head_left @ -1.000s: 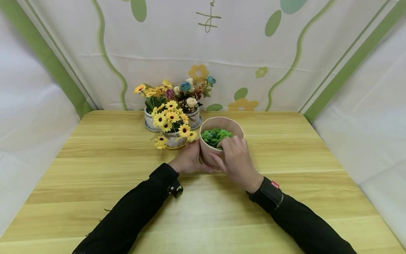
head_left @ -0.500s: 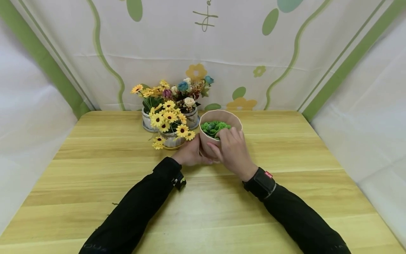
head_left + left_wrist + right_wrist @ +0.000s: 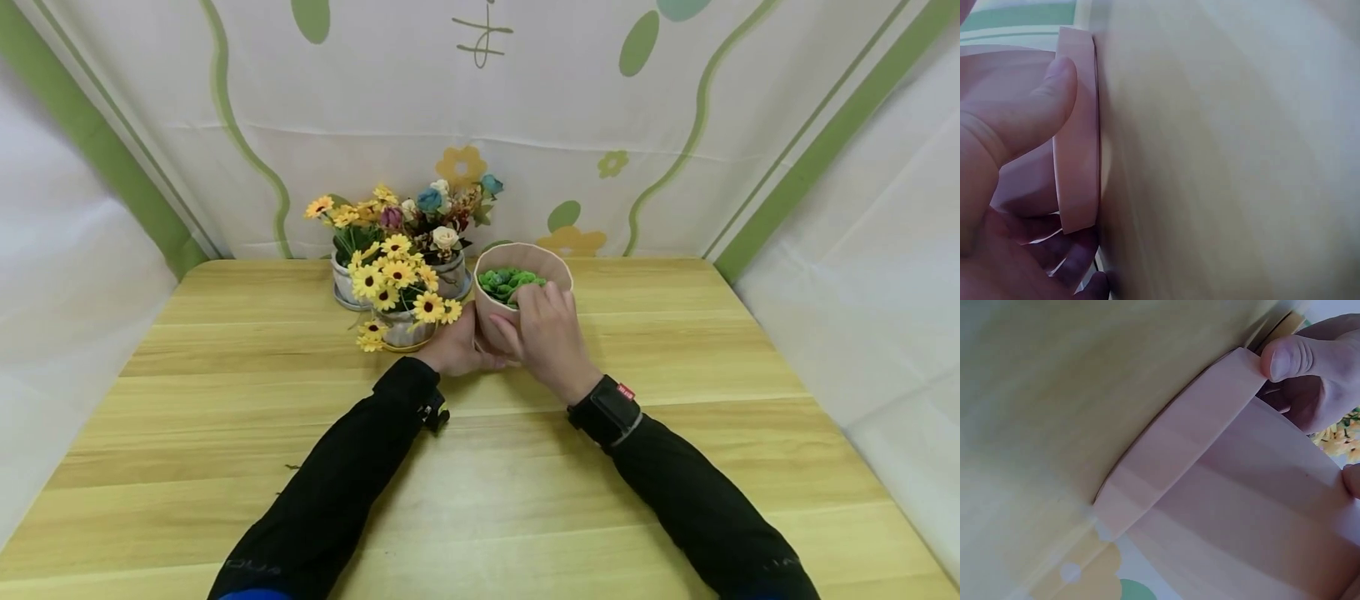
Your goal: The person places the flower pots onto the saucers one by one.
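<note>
A pink flowerpot (image 3: pixel 491 315) with a leafy green plant (image 3: pixel 504 282) inside stands on the table, its base set in a matching pink saucer (image 3: pixel 1179 440). My left hand (image 3: pixel 459 346) holds the pot low on its left side. In the left wrist view, the thumb lies against the saucer (image 3: pixel 1077 162) and the fingers curl beneath its far end. My right hand (image 3: pixel 553 337) grips the near right rim, thumb on the outer wall and fingers bent over into the pot. Those fingertips are hidden from the head view.
Left of the pink pot is a pot of yellow daisies (image 3: pixel 405 329), close to my left hand. Behind it are another yellow-flowered pot (image 3: pixel 345 279) and a pot of mixed roses (image 3: pixel 448 279). A printed curtain (image 3: pixel 360 100) hangs along the table's (image 3: pixel 637 517) back edge.
Both hands have slid the flowerpot away from me toward the back curtain, beside the rose pot. Their grip looks the same. The view has shifted slightly.
</note>
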`<action>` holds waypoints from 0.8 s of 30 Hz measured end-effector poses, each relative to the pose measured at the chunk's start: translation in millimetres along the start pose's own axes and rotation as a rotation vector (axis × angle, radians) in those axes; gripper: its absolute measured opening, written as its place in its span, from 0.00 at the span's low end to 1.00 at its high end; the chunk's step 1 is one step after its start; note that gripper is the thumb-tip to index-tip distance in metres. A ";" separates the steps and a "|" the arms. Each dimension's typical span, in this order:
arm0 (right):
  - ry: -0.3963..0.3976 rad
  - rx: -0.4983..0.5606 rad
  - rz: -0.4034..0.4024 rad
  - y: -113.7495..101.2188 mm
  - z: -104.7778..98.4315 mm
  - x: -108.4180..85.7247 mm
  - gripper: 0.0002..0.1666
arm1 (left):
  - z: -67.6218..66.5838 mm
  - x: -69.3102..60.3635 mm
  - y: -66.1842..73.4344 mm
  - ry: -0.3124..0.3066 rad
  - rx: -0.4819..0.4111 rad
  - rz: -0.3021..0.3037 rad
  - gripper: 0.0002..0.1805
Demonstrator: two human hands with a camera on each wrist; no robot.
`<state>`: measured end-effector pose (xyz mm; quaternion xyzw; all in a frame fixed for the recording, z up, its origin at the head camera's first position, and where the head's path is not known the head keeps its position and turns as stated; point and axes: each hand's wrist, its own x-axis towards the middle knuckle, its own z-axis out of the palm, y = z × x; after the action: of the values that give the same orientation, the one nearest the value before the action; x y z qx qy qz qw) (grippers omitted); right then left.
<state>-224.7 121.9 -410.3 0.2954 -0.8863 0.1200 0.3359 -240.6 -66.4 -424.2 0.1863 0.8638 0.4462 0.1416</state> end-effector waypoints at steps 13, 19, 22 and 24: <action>-0.025 -0.051 0.036 12.9 13.0 13.4 0.25 | -1.0 15.5 1.2 0.034 0.088 -0.072 0.60; -0.017 -0.055 0.041 16.0 16.2 17.0 0.24 | -0.5 22.6 0.6 0.053 0.094 -0.085 0.64; -0.019 -0.056 0.044 18.1 18.6 19.1 0.25 | -0.5 26.7 -0.5 0.064 0.097 -0.090 0.64; -0.020 -0.060 0.047 19.5 20.2 20.8 0.25 | -0.2 30.3 -2.0 0.069 0.091 -0.091 0.64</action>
<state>-259.5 119.9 -411.7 0.2655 -0.8994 0.0982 0.3330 -268.0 -54.1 -428.1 0.1377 0.8951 0.4058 0.1232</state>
